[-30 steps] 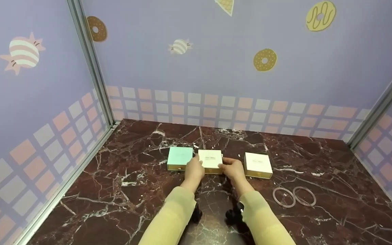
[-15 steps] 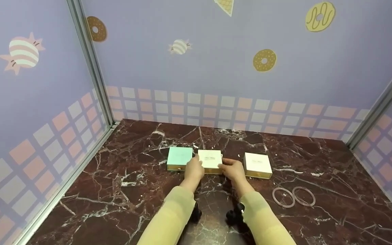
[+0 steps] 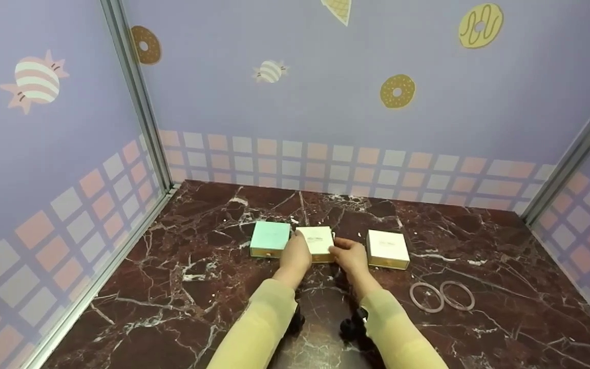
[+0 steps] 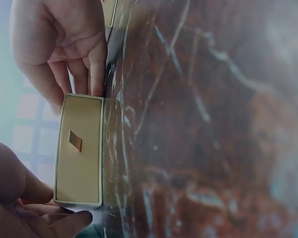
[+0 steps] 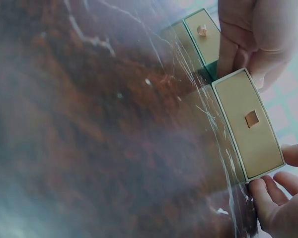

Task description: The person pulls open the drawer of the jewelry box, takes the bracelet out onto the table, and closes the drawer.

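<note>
A cream drawer box (image 3: 317,242) with a yellow front and small tab rests on the marble surface between two similar boxes. My left hand (image 3: 295,256) holds its left side, fingers between it and the mint-green box (image 3: 270,236). At its right side, my right hand (image 3: 351,256) grips the near corner with thumb and fingers. Both wrist views show the box's front (image 4: 82,168) framed by the two hands, its drawer pushed in. Some of the left fingers are hidden behind the box in the head view.
Another cream box (image 3: 388,248) stands to the right of my right hand. Two pale pink rings (image 3: 426,298) lie side by side nearer me on the right. Patterned panels (image 3: 274,113) enclose the marble surface (image 3: 172,307) at the back and sides.
The cream box has shifted very slightly left between the hands. My left hand has turned a little and reaches further over its left edge. The right hand stays nearly still.
</note>
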### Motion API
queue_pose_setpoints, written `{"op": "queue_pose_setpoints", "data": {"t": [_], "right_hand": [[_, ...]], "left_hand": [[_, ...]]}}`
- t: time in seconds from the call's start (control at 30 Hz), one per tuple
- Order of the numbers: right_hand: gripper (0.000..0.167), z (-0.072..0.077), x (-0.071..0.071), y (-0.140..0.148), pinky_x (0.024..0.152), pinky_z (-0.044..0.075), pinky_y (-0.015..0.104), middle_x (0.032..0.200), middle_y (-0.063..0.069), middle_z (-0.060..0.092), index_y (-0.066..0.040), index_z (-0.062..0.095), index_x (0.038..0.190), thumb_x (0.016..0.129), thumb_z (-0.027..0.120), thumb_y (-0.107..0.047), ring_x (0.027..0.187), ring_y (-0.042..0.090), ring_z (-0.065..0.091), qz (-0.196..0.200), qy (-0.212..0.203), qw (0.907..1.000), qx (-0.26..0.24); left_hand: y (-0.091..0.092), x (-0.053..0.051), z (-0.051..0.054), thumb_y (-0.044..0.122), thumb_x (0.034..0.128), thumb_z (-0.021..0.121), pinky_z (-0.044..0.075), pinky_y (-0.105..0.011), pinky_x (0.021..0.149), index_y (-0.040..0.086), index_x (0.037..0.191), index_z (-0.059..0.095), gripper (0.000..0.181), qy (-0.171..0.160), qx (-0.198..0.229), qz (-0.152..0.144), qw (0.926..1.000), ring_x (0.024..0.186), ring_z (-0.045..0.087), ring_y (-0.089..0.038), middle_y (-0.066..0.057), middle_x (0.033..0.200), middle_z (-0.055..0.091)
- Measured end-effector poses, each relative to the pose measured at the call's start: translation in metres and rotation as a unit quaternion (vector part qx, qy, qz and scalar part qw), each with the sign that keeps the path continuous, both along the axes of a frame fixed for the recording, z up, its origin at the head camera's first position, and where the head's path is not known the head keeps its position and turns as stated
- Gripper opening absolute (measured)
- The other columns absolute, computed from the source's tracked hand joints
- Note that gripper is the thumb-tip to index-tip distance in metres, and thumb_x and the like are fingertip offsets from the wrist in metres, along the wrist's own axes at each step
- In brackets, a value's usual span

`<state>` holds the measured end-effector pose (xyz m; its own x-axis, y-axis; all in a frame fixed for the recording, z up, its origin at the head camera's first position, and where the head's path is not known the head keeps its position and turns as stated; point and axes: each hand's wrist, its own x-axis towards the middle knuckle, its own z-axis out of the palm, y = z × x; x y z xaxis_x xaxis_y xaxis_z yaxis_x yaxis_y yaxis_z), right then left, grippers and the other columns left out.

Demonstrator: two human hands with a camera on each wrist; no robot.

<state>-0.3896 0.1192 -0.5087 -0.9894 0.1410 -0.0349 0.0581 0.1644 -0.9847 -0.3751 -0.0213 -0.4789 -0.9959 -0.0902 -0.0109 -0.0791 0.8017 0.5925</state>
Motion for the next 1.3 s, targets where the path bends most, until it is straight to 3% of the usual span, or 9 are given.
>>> {"op": "queue_pose_setpoints", "data": {"t": [0.13, 0.3, 0.4, 0.6, 0.87, 1.03, 1.3], "right_hand": [[0.04, 0.002, 0.0, 0.002, 0.077, 0.059, 0.024, 0.126, 0.031, 0.069, 0.014, 0.066, 0.127, 0.09, 0.07, -0.002, 0.093, 0.02, 0.069, -0.017, 0.023, 0.9992, 0.028], [0.039, 0.013, 0.001, 0.006, 0.097, 0.06, 0.038, 0.128, 0.03, 0.069, 0.014, 0.064, 0.129, 0.095, 0.066, -0.004, 0.118, 0.037, 0.068, -0.031, 0.066, 0.9962, 0.047], [0.038, 0.023, 0.001, 0.011, 0.102, 0.058, 0.043, 0.129, 0.03, 0.068, 0.014, 0.063, 0.13, 0.096, 0.064, -0.002, 0.122, 0.041, 0.066, -0.033, 0.089, 0.9947, 0.041], [0.035, 0.039, -0.003, 0.03, 0.099, 0.06, 0.038, 0.127, 0.029, 0.07, 0.014, 0.065, 0.128, 0.095, 0.063, 0.0, 0.119, 0.039, 0.068, -0.061, 0.121, 0.9896, 0.05], [0.036, 0.039, -0.01, 0.074, 0.109, 0.053, 0.044, 0.133, 0.028, 0.066, 0.011, 0.064, 0.132, 0.098, 0.061, -0.003, 0.126, 0.04, 0.064, -0.119, 0.094, 0.9855, 0.076], [0.038, 0.032, -0.012, 0.098, 0.112, 0.05, 0.048, 0.135, 0.032, 0.062, 0.013, 0.061, 0.134, 0.099, 0.058, -0.002, 0.128, 0.044, 0.061, -0.162, 0.085, 0.9805, 0.071], [0.042, 0.022, -0.014, 0.123, 0.115, 0.046, 0.05, 0.137, 0.037, 0.059, 0.018, 0.057, 0.135, 0.098, 0.056, -0.003, 0.131, 0.046, 0.058, -0.204, 0.036, 0.9742, 0.09]], "left_hand": [[0.006, 0.002, 0.003, -0.006, 0.0999, 0.056, 0.053, -0.048, 0.11, -0.006, 0.159, 0.029, 0.065, 0.007, -0.024, -0.013, 0.9996, 0.148, 0.045, -0.036, -0.024, 0.168, 0.027], [0.016, 0.003, 0.008, 0.0, 0.1018, 0.054, 0.053, -0.047, 0.11, -0.003, 0.16, 0.029, 0.064, 0.038, -0.033, -0.035, 0.9981, 0.158, 0.027, -0.033, -0.021, 0.17, 0.024], [0.024, 0.002, 0.011, 0.011, 0.1066, 0.051, 0.052, -0.046, 0.112, -0.001, 0.16, 0.031, 0.058, 0.065, -0.019, -0.035, 0.9971, 0.158, 0.026, -0.031, -0.019, 0.17, 0.025], [0.041, 0.0, 0.014, 0.024, 0.1099, 0.047, 0.043, -0.046, 0.121, -0.002, 0.157, 0.037, 0.055, 0.106, 0.014, -0.038, 0.9935, 0.156, 0.033, -0.031, -0.019, 0.166, 0.033], [0.069, -0.002, 0.012, 0.019, 0.1081, 0.051, 0.039, -0.045, 0.123, -0.008, 0.15, 0.046, 0.05, 0.155, 0.094, -0.065, 0.9814, 0.148, 0.045, -0.035, -0.024, 0.157, 0.046], [0.088, -0.001, 0.009, 0.019, 0.1081, 0.052, 0.043, -0.044, 0.121, -0.007, 0.148, 0.049, 0.048, 0.141, 0.138, -0.072, 0.9777, 0.143, 0.051, -0.036, -0.023, 0.153, 0.052], [0.109, -0.001, 0.003, 0.022, 0.1066, 0.056, 0.052, -0.047, 0.112, -0.003, 0.144, 0.056, 0.045, 0.075, 0.191, -0.072, 0.976, 0.133, 0.06, -0.037, -0.02, 0.145, 0.062]]}}
